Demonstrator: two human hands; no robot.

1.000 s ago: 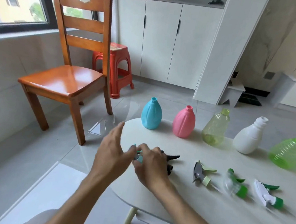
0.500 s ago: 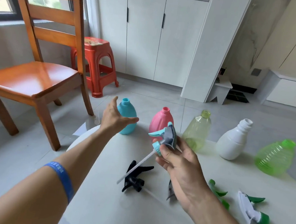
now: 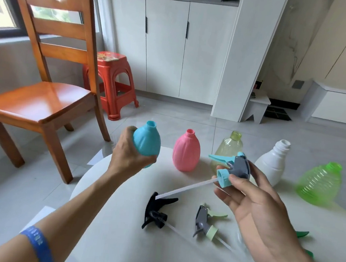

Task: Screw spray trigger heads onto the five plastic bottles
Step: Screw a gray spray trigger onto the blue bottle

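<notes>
Lifting the blue bottle [image 3: 145,143] off the worktop [image 3: 119,242] in the left hand [image 3: 128,154], pinching the blue-collared trigger head [image 3: 230,170] in the right hand [image 3: 253,204]; risking the long dip tube [image 3: 185,188] missing the narrow neck, bending, or cross-threading the collar.

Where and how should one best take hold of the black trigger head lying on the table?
Grip the black trigger head round its ribbed collar, coming from above: it lies flat on the table, and the collar is its roundest, sturdiest part, unlike the thin lever and tube.
</notes>
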